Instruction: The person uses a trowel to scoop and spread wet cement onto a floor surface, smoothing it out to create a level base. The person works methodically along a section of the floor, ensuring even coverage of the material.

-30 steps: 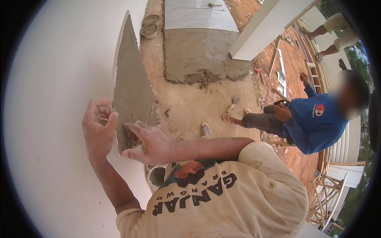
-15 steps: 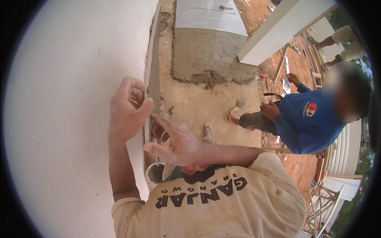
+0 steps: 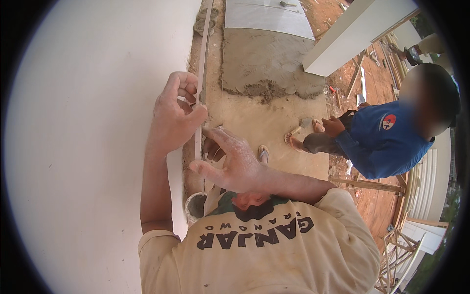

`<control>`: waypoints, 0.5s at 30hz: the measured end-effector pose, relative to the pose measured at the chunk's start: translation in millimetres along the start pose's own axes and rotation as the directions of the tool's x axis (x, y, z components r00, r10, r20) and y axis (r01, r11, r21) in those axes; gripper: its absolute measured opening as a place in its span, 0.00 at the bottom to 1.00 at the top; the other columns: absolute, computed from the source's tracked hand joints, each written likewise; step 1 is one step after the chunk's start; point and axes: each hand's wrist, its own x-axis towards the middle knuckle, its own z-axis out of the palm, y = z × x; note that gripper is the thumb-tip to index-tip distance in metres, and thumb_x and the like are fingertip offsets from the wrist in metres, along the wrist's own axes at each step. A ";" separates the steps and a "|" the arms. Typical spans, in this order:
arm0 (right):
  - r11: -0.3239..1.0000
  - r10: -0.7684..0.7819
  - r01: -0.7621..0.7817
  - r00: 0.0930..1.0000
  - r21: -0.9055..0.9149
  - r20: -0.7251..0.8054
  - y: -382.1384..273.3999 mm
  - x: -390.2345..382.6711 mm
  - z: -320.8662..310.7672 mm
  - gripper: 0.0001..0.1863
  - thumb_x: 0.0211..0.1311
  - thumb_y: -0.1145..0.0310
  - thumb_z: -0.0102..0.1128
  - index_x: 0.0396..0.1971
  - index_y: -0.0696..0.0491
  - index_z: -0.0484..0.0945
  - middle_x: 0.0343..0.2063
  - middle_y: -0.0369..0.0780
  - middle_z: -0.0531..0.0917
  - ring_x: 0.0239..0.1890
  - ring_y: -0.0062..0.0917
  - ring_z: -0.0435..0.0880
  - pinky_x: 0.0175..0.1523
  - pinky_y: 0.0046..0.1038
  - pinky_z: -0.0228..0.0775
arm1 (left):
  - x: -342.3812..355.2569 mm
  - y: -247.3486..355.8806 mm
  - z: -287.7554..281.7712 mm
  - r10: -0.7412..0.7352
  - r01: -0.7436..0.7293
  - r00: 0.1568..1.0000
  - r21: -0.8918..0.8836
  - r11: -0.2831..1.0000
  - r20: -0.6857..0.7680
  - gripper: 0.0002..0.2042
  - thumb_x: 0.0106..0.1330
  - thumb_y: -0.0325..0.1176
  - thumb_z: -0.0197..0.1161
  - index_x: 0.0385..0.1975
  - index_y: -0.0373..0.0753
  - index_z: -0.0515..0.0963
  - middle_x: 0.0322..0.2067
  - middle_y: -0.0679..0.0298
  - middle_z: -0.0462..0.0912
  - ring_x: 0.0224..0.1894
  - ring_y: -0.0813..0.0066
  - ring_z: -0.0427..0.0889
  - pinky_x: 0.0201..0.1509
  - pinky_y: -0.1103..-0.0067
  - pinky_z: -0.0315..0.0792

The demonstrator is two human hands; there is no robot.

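A long, narrow, pale straight strip (image 3: 201,63) stands between my hands, running away from me along the edge of the white wall (image 3: 88,137). My left hand (image 3: 174,115), dusty with pale powder, has its fingers curled round the strip from the wall side, thumb across it. Lower down, my right hand (image 3: 232,159) grips the strip from the other side, its fingers bent and its thumb stretched toward the wall. What the strip is made of cannot be made out. Just below, a bucket (image 3: 189,208) stands by the wall, partly hidden by my shirt.
Wet grey mortar (image 3: 264,59) covers part of the floor ahead, with a pale sheet (image 3: 264,17) beyond it. A white post (image 3: 347,41) rises at the right. A co-worker in a blue top (image 3: 387,139) stands to my right, near a trowel (image 3: 306,121) on the floor.
Both hands and the strip have shifted right and slightly up in the picture, as the view has moved too. The strip now shows more fully. The co-worker's raised hand has come down.
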 end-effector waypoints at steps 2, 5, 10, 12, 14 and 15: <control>0.999 0.039 -0.040 0.999 0.030 0.038 -2.3 2.0 0.3 0.40 0.58 0.52 0.70 0.57 0.71 0.68 0.35 0.47 0.78 0.35 0.33 0.81 0.42 0.33 0.75 | 9.7 -10.0 -2.6 0.029 -0.031 0.999 -0.088 0.996 -0.029 0.20 0.57 0.31 0.65 0.50 0.35 0.73 0.41 0.61 0.77 0.43 0.76 0.76 0.45 0.76 0.75; 1.000 -0.002 0.002 1.000 0.016 0.003 6.8 4.6 4.1 0.41 0.57 0.52 0.70 0.59 0.70 0.67 0.35 0.46 0.78 0.33 0.32 0.81 0.41 0.33 0.76 | 47.6 -30.2 -6.9 -0.053 0.035 0.996 -0.243 0.969 -0.068 0.27 0.62 0.41 0.65 0.57 0.33 0.71 0.50 0.55 0.76 0.52 0.69 0.76 0.55 0.72 0.73; 1.000 0.018 -0.018 1.000 0.014 0.018 3.0 8.8 5.8 0.42 0.56 0.52 0.71 0.59 0.70 0.67 0.35 0.46 0.78 0.33 0.32 0.81 0.39 0.32 0.76 | 138.9 -72.8 -22.0 -0.149 0.118 0.982 -0.239 0.964 -0.118 0.37 0.67 0.58 0.59 0.64 0.30 0.66 0.59 0.48 0.72 0.62 0.57 0.73 0.65 0.65 0.68; 0.999 0.031 -0.033 0.998 0.032 0.049 -2.0 7.6 2.5 0.42 0.56 0.51 0.71 0.59 0.70 0.67 0.36 0.46 0.78 0.33 0.32 0.82 0.39 0.32 0.76 | 172.9 -78.0 -25.6 -0.143 0.122 0.983 -0.171 0.978 -0.115 0.39 0.67 0.59 0.57 0.66 0.29 0.64 0.62 0.45 0.70 0.66 0.53 0.69 0.68 0.63 0.66; 0.997 0.071 -0.073 0.996 0.034 0.055 -1.7 0.6 1.4 0.43 0.57 0.49 0.70 0.59 0.70 0.67 0.37 0.46 0.77 0.34 0.33 0.82 0.40 0.34 0.76 | 199.7 -84.8 -18.3 -0.115 0.094 0.991 -0.239 0.966 -0.074 0.41 0.68 0.60 0.56 0.69 0.29 0.60 0.65 0.43 0.65 0.69 0.51 0.65 0.70 0.62 0.63; 0.999 0.046 -0.048 0.996 0.023 0.079 4.1 -2.5 5.9 0.43 0.57 0.48 0.69 0.59 0.69 0.66 0.38 0.47 0.77 0.35 0.35 0.82 0.40 0.34 0.76 | 208.3 -89.5 -18.8 -0.104 0.086 0.993 -0.260 0.962 -0.057 0.42 0.68 0.60 0.56 0.70 0.29 0.59 0.67 0.42 0.63 0.71 0.50 0.63 0.71 0.61 0.61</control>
